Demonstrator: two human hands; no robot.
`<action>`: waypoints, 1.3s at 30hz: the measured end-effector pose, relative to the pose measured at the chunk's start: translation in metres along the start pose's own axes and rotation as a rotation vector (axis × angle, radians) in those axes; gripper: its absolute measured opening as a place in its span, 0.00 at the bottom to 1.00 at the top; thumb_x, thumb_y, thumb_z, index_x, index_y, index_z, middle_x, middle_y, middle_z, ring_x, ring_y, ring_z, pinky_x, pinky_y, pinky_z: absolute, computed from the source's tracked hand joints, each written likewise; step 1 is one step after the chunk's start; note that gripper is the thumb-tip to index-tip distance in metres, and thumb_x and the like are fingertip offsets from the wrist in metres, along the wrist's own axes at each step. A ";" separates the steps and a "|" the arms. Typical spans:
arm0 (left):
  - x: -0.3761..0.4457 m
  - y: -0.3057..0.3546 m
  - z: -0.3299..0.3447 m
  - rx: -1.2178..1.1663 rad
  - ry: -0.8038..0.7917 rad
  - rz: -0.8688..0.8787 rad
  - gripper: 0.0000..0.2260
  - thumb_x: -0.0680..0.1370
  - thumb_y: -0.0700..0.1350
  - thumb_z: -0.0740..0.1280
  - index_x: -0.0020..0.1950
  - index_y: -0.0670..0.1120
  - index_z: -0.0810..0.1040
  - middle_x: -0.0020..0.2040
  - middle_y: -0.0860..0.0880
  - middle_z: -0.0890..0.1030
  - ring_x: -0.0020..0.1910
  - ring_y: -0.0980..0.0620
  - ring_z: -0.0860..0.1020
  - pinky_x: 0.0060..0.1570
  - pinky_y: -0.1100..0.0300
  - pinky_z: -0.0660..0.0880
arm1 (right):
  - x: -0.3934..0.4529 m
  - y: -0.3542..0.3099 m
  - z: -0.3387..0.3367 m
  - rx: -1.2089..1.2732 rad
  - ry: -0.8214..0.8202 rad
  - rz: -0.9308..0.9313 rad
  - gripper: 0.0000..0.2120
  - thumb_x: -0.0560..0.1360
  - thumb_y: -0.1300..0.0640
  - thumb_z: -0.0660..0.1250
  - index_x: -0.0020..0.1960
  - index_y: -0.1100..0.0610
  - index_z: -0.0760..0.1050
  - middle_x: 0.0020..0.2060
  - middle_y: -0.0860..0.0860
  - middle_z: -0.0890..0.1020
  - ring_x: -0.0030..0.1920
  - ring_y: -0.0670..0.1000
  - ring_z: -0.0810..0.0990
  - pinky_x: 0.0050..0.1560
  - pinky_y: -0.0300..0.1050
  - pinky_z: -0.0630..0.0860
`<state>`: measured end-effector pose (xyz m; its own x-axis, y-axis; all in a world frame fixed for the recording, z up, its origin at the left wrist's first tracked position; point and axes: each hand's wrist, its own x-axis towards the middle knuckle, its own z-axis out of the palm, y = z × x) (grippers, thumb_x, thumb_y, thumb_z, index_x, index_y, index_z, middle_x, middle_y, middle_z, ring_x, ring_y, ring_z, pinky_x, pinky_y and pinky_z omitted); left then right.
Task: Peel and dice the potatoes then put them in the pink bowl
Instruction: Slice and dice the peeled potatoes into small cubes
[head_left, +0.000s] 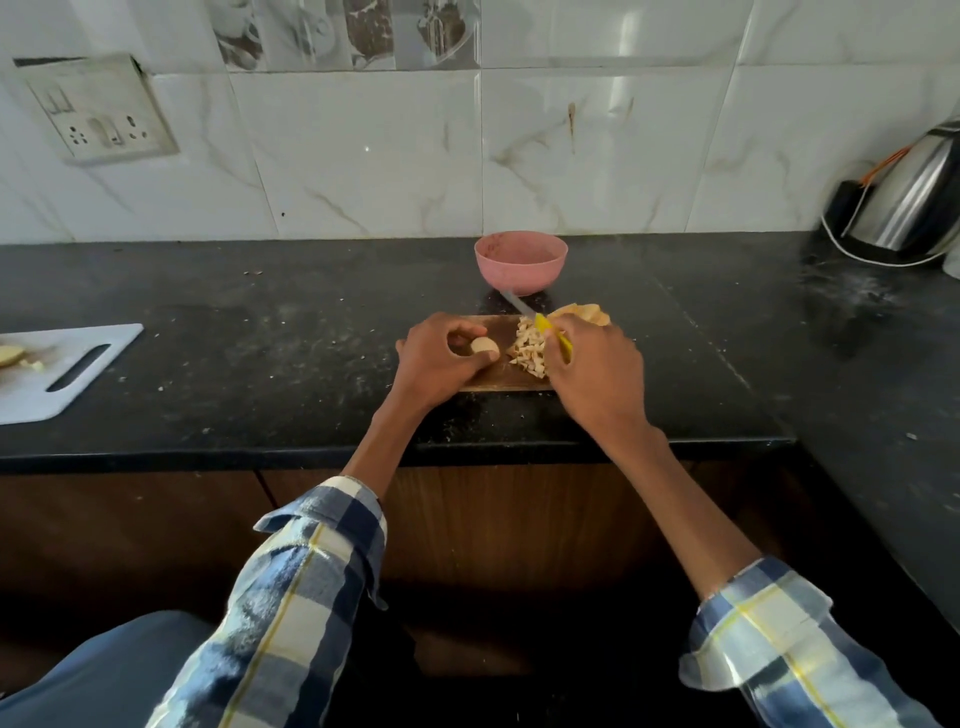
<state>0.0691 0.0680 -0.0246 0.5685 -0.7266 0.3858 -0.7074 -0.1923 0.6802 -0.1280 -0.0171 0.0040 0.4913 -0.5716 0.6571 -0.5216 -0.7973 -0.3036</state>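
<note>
in the head view, two hands are working over one wooden cutting board (488, 382) lying on the black counter (260, 322). the left hand (441, 358) is curling its fingers and thumb around one peeled potato piece (485, 346), holding it on the board. the right hand (597, 364) is gripping the yellow handle of one knife (550, 335), whose blade is pointing away toward the wall. one heap of diced potato (530, 348) is sitting on the board between the two hands, and a pile of peels (582, 314) is lying at the board's far right corner. one pink bowl (520, 260) is standing just behind the board; what it is holding cannot be told. a second, white cutting board (78, 374) is lying well to the left, carrying a potato piece (10, 356) at the frame's edge. one steel kettle (914, 202) is standing at far right.
</note>
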 end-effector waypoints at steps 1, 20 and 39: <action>0.000 -0.001 0.000 -0.017 -0.003 -0.003 0.16 0.69 0.61 0.77 0.54 0.60 0.84 0.51 0.65 0.83 0.52 0.62 0.81 0.63 0.40 0.76 | -0.003 -0.008 -0.001 -0.038 -0.007 -0.031 0.12 0.83 0.50 0.65 0.60 0.53 0.83 0.44 0.51 0.86 0.41 0.50 0.82 0.41 0.47 0.79; 0.000 -0.003 0.002 -0.011 0.032 0.030 0.10 0.72 0.54 0.79 0.52 0.58 0.86 0.53 0.58 0.84 0.55 0.53 0.81 0.62 0.38 0.74 | 0.010 -0.059 -0.016 -0.130 -0.251 0.027 0.12 0.81 0.50 0.69 0.61 0.56 0.81 0.48 0.53 0.84 0.46 0.52 0.82 0.43 0.46 0.78; -0.003 -0.001 -0.005 -0.099 -0.005 -0.009 0.14 0.72 0.50 0.81 0.57 0.54 0.87 0.57 0.56 0.86 0.56 0.58 0.82 0.64 0.46 0.78 | -0.023 -0.058 -0.046 -0.124 -0.199 0.041 0.10 0.81 0.50 0.68 0.59 0.52 0.84 0.44 0.49 0.84 0.43 0.48 0.82 0.44 0.48 0.82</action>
<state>0.0697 0.0737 -0.0237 0.5723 -0.7287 0.3761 -0.6572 -0.1334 0.7418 -0.1410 0.0515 0.0381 0.5894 -0.6400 0.4929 -0.6200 -0.7495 -0.2318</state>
